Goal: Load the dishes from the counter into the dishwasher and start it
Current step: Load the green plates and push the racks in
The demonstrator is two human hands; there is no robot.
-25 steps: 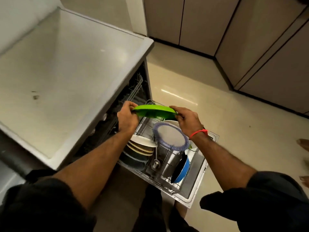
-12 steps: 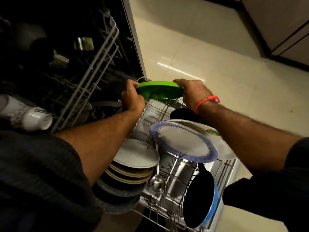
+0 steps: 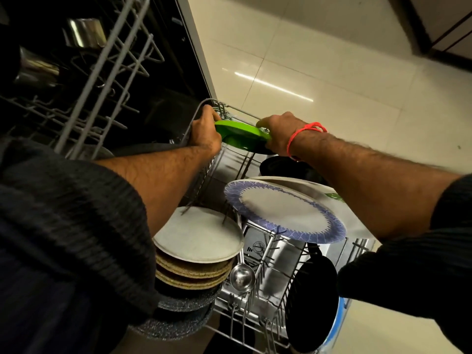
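A green plate point(image 3: 240, 135) is held nearly flat at the far end of the dishwasher's pulled-out lower rack point(image 3: 258, 274). My left hand point(image 3: 205, 130) grips its left rim and my right hand point(image 3: 279, 131), with a red thread at the wrist, grips its right rim. Nearer to me in the rack a blue-rimmed white plate point(image 3: 283, 210) leans over another white plate. At the left sits a stack of plates point(image 3: 198, 237) with a white one on top. A black pan with a blue outside point(image 3: 313, 305) stands on edge at the near right.
A steel ladle point(image 3: 242, 277) lies between the stack and the pan. The upper rack point(image 3: 102, 72) juts out at the upper left with steel vessels point(image 3: 84, 31) in it. Glossy tiled floor point(image 3: 332, 80) spreads to the right, with cabinet bases at the top right.
My head has dropped close to the lower rack, so the counter top is out of view. Both hands have carried the green plate lower, to the far end of the rack.
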